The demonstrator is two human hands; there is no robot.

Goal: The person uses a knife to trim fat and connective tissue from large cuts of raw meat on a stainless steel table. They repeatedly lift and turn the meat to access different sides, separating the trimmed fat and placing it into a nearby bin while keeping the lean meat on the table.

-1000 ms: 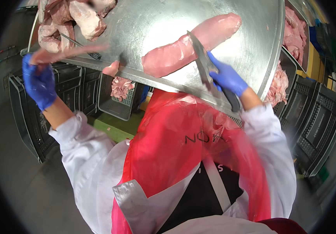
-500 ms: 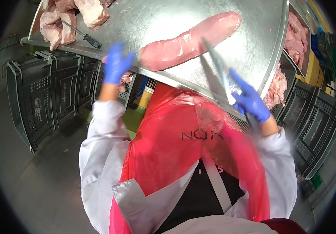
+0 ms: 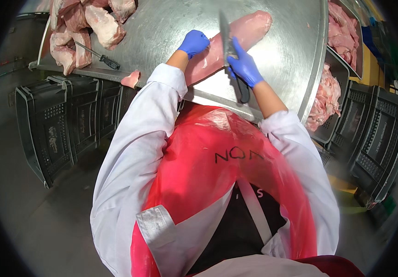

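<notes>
A long, pale pink pork loin (image 3: 252, 28) lies slanted across a steel work table (image 3: 291, 55). My left hand (image 3: 194, 43), in a blue glove, rests at the loin's left part with its fingers curled in. What those fingers pinch, if anything, is hidden. In my blue-gloved right hand (image 3: 246, 67) is a knife (image 3: 225, 32) with a dark handle. Its blade points away from me and crosses over the loin's middle; whether the edge touches the meat I cannot tell.
Several bony meat cuts (image 3: 104, 27) are heaped at the far left, beside a sharpening steel (image 3: 98, 55). A small scrap (image 3: 130, 79) sits on the table's near edge. Trimmings (image 3: 326, 99) and meat pieces (image 3: 342, 34) fill containers at right. Dark crates (image 3: 55, 129) stand at left.
My left hand has moved right and away from me, from beside the table edge onto the loin, its fingers closing. The right hand has brought the knife left and farther over the loin.
</notes>
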